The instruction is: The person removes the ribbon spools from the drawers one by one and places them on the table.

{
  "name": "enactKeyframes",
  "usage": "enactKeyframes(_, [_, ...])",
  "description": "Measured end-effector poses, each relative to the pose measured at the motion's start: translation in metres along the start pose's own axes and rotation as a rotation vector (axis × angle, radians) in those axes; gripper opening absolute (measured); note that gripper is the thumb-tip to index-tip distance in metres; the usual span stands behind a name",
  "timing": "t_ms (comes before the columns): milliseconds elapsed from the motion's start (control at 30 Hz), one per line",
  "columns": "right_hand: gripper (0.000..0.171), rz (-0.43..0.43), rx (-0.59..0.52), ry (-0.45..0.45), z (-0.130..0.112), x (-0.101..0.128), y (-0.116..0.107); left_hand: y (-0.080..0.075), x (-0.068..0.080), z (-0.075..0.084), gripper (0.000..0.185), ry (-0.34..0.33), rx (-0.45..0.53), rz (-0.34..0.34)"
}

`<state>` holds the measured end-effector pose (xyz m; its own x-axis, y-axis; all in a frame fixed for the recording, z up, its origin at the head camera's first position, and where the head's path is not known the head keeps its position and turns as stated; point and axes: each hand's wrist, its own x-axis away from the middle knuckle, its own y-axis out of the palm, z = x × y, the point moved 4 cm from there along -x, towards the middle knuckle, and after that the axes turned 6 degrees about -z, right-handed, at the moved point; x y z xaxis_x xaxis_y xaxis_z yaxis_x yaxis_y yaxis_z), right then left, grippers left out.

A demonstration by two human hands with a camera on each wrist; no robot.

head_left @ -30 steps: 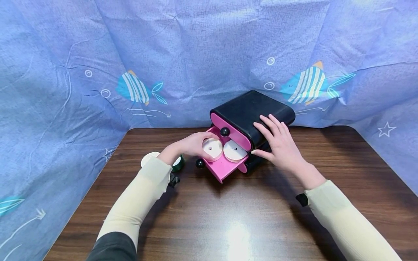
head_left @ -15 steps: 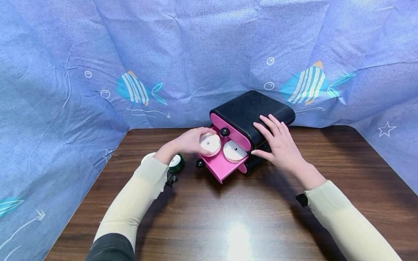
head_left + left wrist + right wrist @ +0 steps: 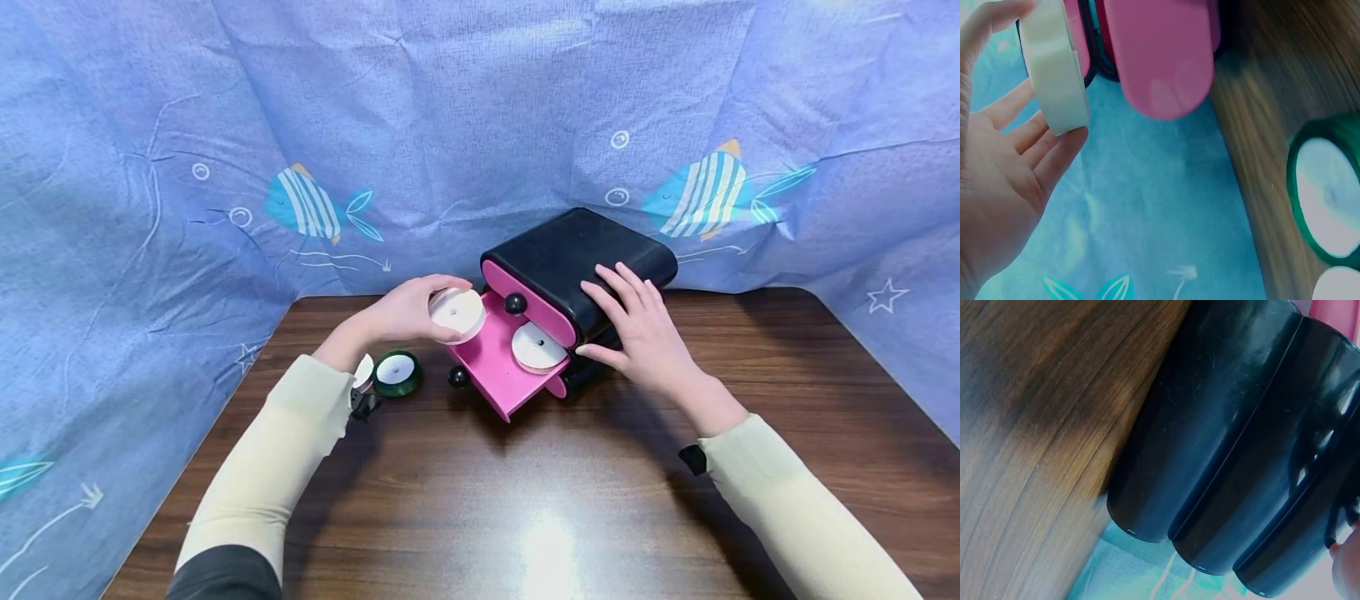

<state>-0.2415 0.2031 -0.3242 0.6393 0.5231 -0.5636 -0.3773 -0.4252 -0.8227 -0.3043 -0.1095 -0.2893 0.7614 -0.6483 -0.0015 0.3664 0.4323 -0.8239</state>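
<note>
Left hand (image 3: pixel 405 312) holds the white ribbon spool (image 3: pixel 457 314) between thumb and fingers, clear of the pink drawer (image 3: pixel 498 367) beside the fingertips – a light rim grip may slip. Right hand (image 3: pixel 637 329), fingers spread, braces the black cabinet (image 3: pixel 577 254) – releasing it could let the cabinet shift

Open pink drawer (image 3: pixel 501 367) juts forward; green spool (image 3: pixel 397 372) left; table (image 3: pixel 540 500) front free.

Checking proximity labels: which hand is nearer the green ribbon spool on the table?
Left. The left hand hovers just above the green ribbon spool; the right hand rests on the black drawer cabinet.
</note>
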Motion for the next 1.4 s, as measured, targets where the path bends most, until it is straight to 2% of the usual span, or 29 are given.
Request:
enactKeyframes(200, [0.084,0.001,-0.004,0.000,0.000,0.000,-0.001,-0.009,0.023,-0.004,0.074,0.036,-0.033,0.060])
enactKeyframes(467, [0.084,0.003,-0.001,-0.002,0.001,-0.002,-0.001,-0.010,0.066,-0.021,0.076,0.060,-0.031,0.105])
enactKeyframes(700, [0.084,-0.004,0.002,-0.001,0.001,-0.002,-0.002,-0.004,0.105,-0.044,0.074,-0.022,0.047,0.150])
enactKeyframes(900, [0.084,-0.015,0.000,0.004,0.001,-0.002,-0.001,0.002,0.129,-0.060,0.071,-0.086,0.031,0.185])
enactKeyframes(1233, [0.085,-0.014,-0.001,0.003,0.002,-0.002,-0.001,0.016,0.160,-0.084,0.071,-0.168,-0.025,0.181])
enactKeyframes(1400, [0.085,-0.021,-0.001,0.003,0.001,-0.001,-0.001,0.028,0.169,-0.097,0.070,-0.185,-0.027,0.169])
